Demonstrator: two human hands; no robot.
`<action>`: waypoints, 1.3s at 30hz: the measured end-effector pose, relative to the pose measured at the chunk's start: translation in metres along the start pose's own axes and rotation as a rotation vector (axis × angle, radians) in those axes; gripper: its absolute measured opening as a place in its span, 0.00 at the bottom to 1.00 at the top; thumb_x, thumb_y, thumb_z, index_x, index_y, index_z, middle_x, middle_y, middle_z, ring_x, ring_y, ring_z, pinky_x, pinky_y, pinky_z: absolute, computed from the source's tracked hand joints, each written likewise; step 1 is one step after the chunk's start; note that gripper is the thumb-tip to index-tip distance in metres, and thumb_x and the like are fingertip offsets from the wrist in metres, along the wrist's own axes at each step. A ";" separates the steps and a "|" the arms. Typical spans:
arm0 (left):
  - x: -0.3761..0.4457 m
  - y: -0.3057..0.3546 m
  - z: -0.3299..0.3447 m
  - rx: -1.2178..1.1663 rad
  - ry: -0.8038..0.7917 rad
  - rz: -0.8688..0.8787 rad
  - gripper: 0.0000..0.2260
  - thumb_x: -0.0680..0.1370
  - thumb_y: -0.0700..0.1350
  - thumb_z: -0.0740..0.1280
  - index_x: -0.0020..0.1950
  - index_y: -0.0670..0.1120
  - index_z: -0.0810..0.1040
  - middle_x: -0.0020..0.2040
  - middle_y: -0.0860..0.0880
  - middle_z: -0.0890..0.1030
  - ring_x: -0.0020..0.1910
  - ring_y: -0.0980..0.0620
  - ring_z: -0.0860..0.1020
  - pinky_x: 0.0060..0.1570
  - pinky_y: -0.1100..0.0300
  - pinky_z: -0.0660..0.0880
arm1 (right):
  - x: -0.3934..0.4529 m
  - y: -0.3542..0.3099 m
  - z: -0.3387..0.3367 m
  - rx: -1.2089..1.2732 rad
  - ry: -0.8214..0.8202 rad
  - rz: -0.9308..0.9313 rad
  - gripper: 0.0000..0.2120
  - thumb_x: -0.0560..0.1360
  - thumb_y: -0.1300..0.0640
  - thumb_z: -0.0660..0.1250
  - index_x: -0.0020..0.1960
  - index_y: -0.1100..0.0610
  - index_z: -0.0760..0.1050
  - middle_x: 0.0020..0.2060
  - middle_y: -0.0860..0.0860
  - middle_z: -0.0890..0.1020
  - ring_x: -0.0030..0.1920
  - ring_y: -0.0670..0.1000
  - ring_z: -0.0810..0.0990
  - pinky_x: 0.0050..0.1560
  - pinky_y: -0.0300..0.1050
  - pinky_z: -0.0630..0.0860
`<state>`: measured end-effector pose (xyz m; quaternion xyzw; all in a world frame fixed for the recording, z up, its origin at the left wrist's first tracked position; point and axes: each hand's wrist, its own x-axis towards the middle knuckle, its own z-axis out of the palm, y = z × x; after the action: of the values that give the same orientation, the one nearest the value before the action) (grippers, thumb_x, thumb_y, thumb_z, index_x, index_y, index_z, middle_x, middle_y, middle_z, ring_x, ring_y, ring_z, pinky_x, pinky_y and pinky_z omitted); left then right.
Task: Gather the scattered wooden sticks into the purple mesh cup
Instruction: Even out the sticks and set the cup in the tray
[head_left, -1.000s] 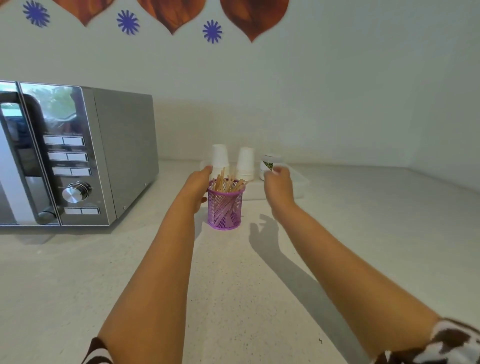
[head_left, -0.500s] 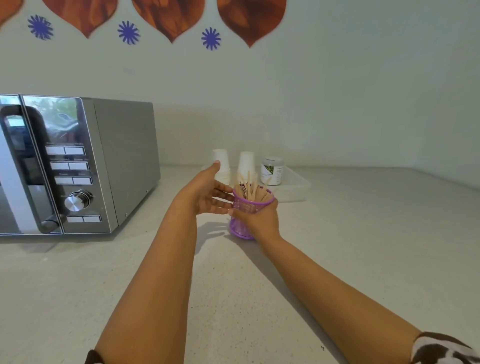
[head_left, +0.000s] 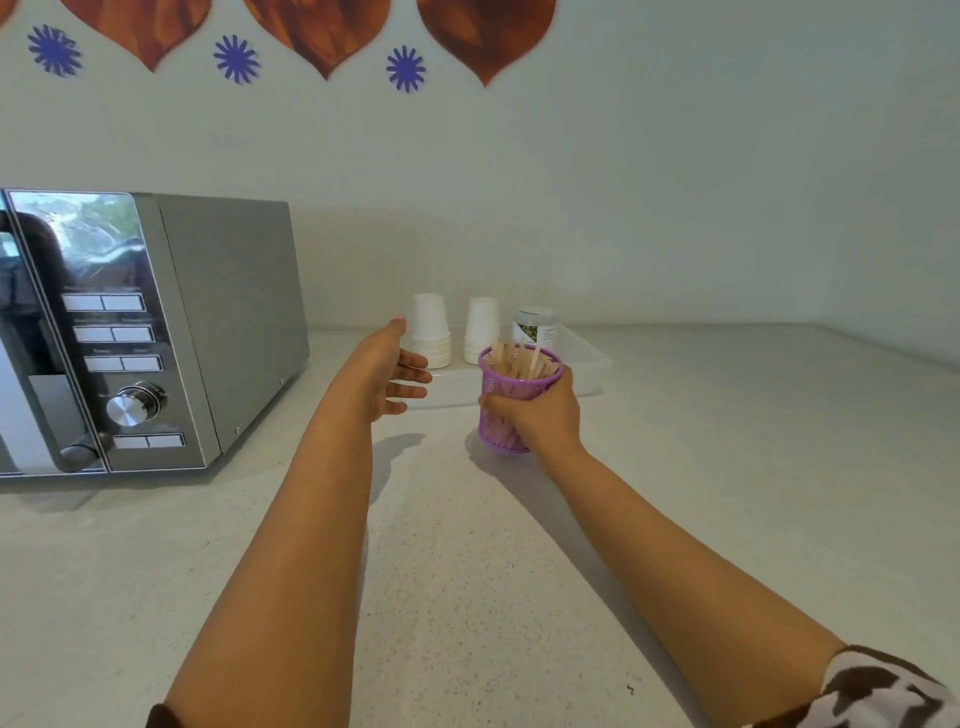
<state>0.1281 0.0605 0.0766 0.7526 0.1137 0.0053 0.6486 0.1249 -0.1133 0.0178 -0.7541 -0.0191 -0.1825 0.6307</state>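
The purple mesh cup (head_left: 501, 379) stands on the white counter at mid-frame, with several wooden sticks (head_left: 524, 361) poking up out of its rim. My right hand (head_left: 543, 415) is wrapped around the cup's right side and lower half, hiding part of the mesh. My left hand (head_left: 387, 371) hovers to the left of the cup, apart from it, fingers spread and empty. I see no loose sticks on the counter.
A silver microwave (head_left: 156, 332) fills the left side. Behind the cup a shallow white tray (head_left: 587, 364) holds two stacks of white paper cups (head_left: 431, 327) and a small labelled jar (head_left: 537, 327). The counter (head_left: 519, 571) stretches toward me.
My right hand came down and closed around the cup, shifting it rightward. My left hand let go of the cup's rim and drew away to the left, open.
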 end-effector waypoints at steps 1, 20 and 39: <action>0.000 0.000 0.000 0.007 -0.001 -0.001 0.26 0.80 0.60 0.49 0.45 0.42 0.76 0.49 0.42 0.80 0.51 0.43 0.77 0.54 0.50 0.69 | 0.000 0.000 0.001 -0.012 -0.002 0.002 0.42 0.58 0.56 0.81 0.67 0.54 0.65 0.61 0.51 0.76 0.59 0.53 0.77 0.57 0.47 0.77; -0.007 -0.003 0.014 0.142 -0.126 0.062 0.20 0.78 0.57 0.60 0.58 0.42 0.73 0.56 0.43 0.78 0.54 0.45 0.76 0.59 0.49 0.70 | 0.003 0.001 -0.005 -0.085 -0.071 0.007 0.42 0.60 0.55 0.81 0.68 0.54 0.63 0.63 0.51 0.75 0.62 0.54 0.75 0.55 0.45 0.75; -0.006 -0.017 0.038 0.290 -0.352 0.113 0.20 0.69 0.44 0.75 0.59 0.48 0.73 0.53 0.48 0.79 0.58 0.46 0.75 0.56 0.52 0.70 | 0.006 0.013 -0.002 -0.050 -0.367 0.074 0.44 0.60 0.62 0.80 0.70 0.56 0.61 0.60 0.51 0.75 0.62 0.53 0.74 0.58 0.46 0.75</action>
<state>0.1249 0.0249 0.0544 0.8325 -0.0436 -0.1062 0.5420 0.1331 -0.1194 0.0078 -0.7903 -0.1017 -0.0191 0.6039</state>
